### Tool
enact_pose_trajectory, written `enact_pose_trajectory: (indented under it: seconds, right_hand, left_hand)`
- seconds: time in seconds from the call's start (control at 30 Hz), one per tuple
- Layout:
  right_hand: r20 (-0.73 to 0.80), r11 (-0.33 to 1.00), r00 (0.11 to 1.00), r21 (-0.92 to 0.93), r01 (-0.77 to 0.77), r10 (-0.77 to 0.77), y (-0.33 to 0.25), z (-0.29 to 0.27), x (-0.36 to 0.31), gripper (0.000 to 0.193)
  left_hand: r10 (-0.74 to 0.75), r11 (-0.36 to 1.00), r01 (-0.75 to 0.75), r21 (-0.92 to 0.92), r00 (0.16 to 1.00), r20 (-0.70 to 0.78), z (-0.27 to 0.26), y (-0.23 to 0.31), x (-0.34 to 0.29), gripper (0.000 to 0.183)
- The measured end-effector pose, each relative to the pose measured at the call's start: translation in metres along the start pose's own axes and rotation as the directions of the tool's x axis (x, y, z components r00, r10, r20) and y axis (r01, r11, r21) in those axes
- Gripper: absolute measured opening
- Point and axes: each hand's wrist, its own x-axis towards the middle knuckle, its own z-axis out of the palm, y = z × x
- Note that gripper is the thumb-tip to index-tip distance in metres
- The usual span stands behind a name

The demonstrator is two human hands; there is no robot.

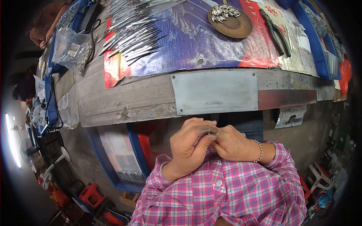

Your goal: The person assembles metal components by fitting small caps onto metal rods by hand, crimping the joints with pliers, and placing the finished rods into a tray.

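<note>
My left hand [190, 145] and my right hand [234, 144] meet close to my chest, just off the bench's front edge. The left thumb and curled forefinger press together, with a tiny metallic glint between them too small to name. My right hand is closed against the left one, and its fingertips are mostly hidden. On the bench, a pile of thin metal rods [132, 37] lies at the left. A round wooden dish [235, 30] at the right holds several small metal sleeves [224, 13]. Beside the dish rest black-handled pliers [277, 34].
A pale metal plate [217, 92] is fixed to the edge of the workbench [124, 101]. Below it, to the left, stands a blue-sided tray [117, 150] with metal rods. A clear plastic bag [71, 47] sits at the bench's left; a blue bin [320, 56] stands at the right.
</note>
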Motion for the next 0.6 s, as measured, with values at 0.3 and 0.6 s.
enact_pose_trajectory:
  seconds: [0.3, 0.6]
  right_hand:
    - [0.304, 0.862, 0.951, 0.495, -0.106, -0.058, -0.001, -0.002, -0.001, 0.029]
    - [0.375, 0.576, 0.916, 0.721, -0.386, 0.145, 0.004, 0.002, 0.001, 0.03]
  left_hand:
    - [-0.277, 0.48, 0.361, -0.799, 0.927, 0.253, 0.007, -0.035, -0.015, 0.021]
    - [-0.484, 0.278, 0.606, -0.745, 0.758, 0.437, 0.008, -0.031, -0.015, 0.024]
